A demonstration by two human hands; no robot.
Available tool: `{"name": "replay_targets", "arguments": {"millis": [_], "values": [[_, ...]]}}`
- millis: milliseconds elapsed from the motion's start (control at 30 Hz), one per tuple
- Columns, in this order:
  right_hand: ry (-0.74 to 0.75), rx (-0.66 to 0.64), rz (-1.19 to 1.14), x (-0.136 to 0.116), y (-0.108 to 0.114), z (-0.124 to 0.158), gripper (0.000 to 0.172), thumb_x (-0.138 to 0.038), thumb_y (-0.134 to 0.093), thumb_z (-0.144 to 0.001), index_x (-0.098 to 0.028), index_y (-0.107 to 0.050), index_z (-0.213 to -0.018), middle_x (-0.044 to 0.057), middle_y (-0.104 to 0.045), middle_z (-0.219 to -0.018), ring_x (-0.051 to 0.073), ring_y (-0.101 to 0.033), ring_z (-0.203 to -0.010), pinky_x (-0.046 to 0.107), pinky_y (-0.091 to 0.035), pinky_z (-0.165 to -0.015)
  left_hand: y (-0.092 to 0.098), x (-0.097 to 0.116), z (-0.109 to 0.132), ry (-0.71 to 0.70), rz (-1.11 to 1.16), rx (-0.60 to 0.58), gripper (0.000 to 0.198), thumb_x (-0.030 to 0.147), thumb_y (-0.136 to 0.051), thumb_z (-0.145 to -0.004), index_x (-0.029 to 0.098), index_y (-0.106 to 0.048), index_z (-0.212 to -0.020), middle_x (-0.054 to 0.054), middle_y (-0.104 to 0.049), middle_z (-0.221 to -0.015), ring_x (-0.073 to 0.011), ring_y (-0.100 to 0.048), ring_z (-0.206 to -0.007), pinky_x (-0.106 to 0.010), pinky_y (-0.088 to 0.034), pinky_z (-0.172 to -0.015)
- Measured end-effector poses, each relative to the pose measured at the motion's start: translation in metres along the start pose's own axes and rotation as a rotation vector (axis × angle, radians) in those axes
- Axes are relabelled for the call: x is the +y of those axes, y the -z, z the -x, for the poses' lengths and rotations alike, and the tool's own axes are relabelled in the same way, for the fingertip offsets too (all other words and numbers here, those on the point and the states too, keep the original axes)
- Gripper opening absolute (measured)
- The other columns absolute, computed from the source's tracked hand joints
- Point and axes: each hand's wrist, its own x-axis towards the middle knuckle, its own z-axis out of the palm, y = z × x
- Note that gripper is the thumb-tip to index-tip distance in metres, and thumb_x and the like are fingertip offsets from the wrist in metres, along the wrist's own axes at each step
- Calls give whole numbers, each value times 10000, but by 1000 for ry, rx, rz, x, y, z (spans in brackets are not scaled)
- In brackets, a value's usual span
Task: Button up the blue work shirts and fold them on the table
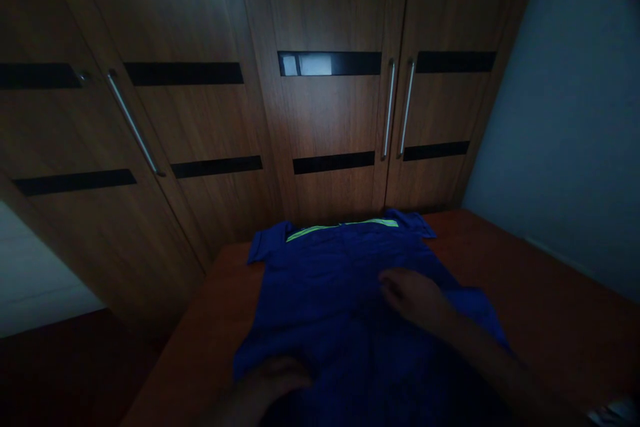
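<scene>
A dark blue short-sleeved shirt (320, 293) lies spread out on a reddish-brown surface, with bright yellow-green stripes along its shoulders. Its collar end points towards the cupboard, and the nearer part sinks into shadow. Over the right half of the shirt is my right hand (415, 297), fingers loosely bent and a gap showing beside the thumb; nothing shows in it. My left hand (280, 377) is low at the shirt's left edge, dim and blurred, its fingers loosely extended. Whether either hand touches the cloth is hard to tell.
Behind the shirt stands a tall wooden cupboard (330, 113) with dark inlaid strips and long metal handles. A pale wall (565, 120) rises on the right. The reddish-brown surface (200, 333) ends at a left edge. Something pale, unclear, sits at the bottom right corner.
</scene>
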Motion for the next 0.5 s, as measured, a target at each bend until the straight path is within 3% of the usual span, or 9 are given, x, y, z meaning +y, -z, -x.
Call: {"name": "replay_targets", "arguments": {"millis": [100, 233, 367, 500], "values": [[-129, -42, 135, -24, -26, -41, 328, -389, -468, -886, -147, -608, -1058, 144, -676, -1025, 278, -648, -929, 400, -488, -794, -22, 16, -31, -18, -106, 8, 581, 170, -621, -706, 376, -549, -1245, 17, -548, -1331, -234, -516, -1191, -373, -391, -1042], [-199, -91, 121, -30, -42, -72, 260, -342, -539, -882, -118, -641, -968, 173, -678, -963, 260, -659, -859, 394, -504, -757, -60, 15, -64, -109, -364, -41, 563, 303, -667, -737, 320, -521, -1281, -61, -557, -1309, -291, -524, -1170, -437, -423, -996], [-195, -67, 37, -20, -26, -87, 266, -349, -544, -903, -153, -595, -1075, 67, -626, -1063, 179, -619, -901, 370, -523, -787, -75, 6, -74, -137, -458, -24, 576, 306, -623, -788, 313, -454, -1339, -86, -488, -1378, -311, -461, -1233, -464, -398, -1010], [-146, 54, -60, -14, 4, -102, 306, -353, -537, -906, -180, -560, -1157, 67, -570, -1185, 206, -585, -992, 400, -511, -837, -65, 11, -71, -61, -461, 55, 681, 173, -649, -711, 301, -445, -1348, -67, -445, -1415, -297, -420, -1261, -452, -354, -1052]]}}
